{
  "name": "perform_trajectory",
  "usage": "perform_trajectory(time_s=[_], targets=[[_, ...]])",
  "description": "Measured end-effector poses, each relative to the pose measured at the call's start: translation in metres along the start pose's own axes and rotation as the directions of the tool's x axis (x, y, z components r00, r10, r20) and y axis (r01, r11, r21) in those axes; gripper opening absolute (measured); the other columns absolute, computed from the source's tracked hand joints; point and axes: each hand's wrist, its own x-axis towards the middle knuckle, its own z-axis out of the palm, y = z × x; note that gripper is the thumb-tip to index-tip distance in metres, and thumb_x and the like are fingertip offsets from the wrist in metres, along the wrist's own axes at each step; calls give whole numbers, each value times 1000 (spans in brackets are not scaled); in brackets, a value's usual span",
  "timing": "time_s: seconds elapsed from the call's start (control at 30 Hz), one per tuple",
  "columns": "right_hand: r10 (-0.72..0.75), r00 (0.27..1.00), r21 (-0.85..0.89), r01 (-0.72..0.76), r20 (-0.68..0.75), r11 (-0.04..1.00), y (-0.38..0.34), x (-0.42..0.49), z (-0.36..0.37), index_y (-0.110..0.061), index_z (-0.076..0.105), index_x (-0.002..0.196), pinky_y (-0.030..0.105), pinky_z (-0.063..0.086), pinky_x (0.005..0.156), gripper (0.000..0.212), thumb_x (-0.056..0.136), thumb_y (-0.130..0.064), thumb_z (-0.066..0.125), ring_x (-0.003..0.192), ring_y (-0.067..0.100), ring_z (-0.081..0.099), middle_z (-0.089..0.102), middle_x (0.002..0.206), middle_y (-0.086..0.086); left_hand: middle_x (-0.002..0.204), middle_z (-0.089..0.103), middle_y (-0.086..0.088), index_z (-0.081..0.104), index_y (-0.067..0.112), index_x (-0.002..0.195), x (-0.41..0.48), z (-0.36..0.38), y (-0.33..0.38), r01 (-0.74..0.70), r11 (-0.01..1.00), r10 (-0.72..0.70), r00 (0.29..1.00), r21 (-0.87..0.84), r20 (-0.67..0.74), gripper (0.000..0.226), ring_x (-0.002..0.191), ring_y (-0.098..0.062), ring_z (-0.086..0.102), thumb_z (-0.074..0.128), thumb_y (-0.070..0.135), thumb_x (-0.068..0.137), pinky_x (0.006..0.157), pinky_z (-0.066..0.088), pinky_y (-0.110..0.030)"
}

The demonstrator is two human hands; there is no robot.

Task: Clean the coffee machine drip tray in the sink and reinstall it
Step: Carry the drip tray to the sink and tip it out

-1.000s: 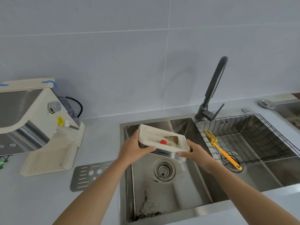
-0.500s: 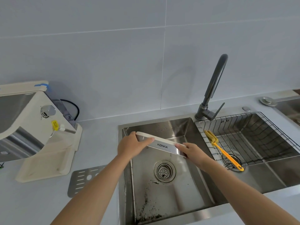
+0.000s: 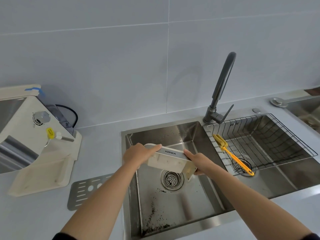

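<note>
From the head camera I see my left hand [image 3: 138, 155] and right hand [image 3: 199, 161] clamped on the two short ends of the drip tray [image 3: 168, 161], holding it in the air over the left basin of the sink [image 3: 174, 201], just above and behind the drain [image 3: 172, 179]. The tray's long axis runs left to right, dropping a little toward my right hand. It is tipped over: the grey front strip with the brand lettering faces up, the pale underside faces me, and the open side points away toward the back wall of the basin. My fingers wrap the far edge, so I can't quite tell how deep they reach.

Dark grounds are scattered on the basin floor near me. The coffee machine [image 3: 34, 135] stands on the counter well to the left, with the metal grate [image 3: 84, 189] lying flat between it and the sink. The tap [image 3: 221, 89] rises behind, and a yellow brush [image 3: 233, 156] lies in the wire basket [image 3: 277, 135] in the right basin.
</note>
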Motion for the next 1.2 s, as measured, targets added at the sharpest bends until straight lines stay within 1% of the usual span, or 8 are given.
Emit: perform_trajectory(time_s=[0.17,0.4,0.53,0.63,0.73,0.9,1.07,1.2], targets=[[41,999,-99,-40,5,994,5,-9,6,-13,51,69,30,52,66,51,92,-54,33,74,23,59,55,70,6,141,46,-7,41,13,135,-7,13,-7,47,999,-48,993,15,108,94,125,-29,48,41,80,68,99,44,-36],[7,1000,-185,-9,-13,983,1,-14,2,-4,55,93,34,54,68,56,92,-56,32,91,29,62,58,90,12,137,51,-9,44,11,132,-20,11,-8,25,1000,-24,993,-6,119,94,119,-29,53,37,81,69,97,46,-37],[-219,964,-351,155,-151,924,-30,-32,-14,-9,44,127,20,42,50,42,99,-35,28,56,14,49,43,67,0,95,64,-7,58,8,104,-27,-18,6,-71,996,71,997,-52,7,77,89,-24,60,36,76,75,74,46,-28],[-423,871,-453,280,-252,846,-52,-49,-35,-15,42,123,29,43,58,31,99,-29,27,73,25,57,48,74,5,60,51,0,49,11,62,-33,-43,19,-147,983,136,986,-113,-99,68,63,-19,54,36,76,75,55,37,-25],[-465,849,-581,252,-250,774,-51,-61,-36,-14,45,114,36,47,69,28,100,-30,27,83,29,60,55,89,14,54,45,2,44,13,56,-32,-39,21,-178,979,159,972,-96,-174,67,52,-14,49,33,76,76,50,36,-23],[-192,980,-622,116,-56,774,5,-39,-1,-14,40,126,36,54,79,33,99,-28,28,72,22,56,42,71,3,123,60,-12,63,16,111,-32,21,-4,-100,995,97,981,8,170,75,105,-28,61,30,75,78,89,53,-36],[-330,932,-577,186,-154,796,-11,-45,-14,-14,32,134,34,54,75,36,99,-23,29,81,28,60,46,78,6,130,55,-14,54,10,123,-46,-10,15,-126,991,123,991,54,46,79,115,-30,56,28,73,81,91,46,-36],[-397,876,-579,178,-275,795,-37,-59,-38,-7,46,93,41,44,79,45,97,-45,22,89,33,56,47,73,8,75,63,-6,55,11,66,-44,-34,26,-185,980,175,976,-70,-126,68,75,-23,62,32,73,79,72,43,-29]])
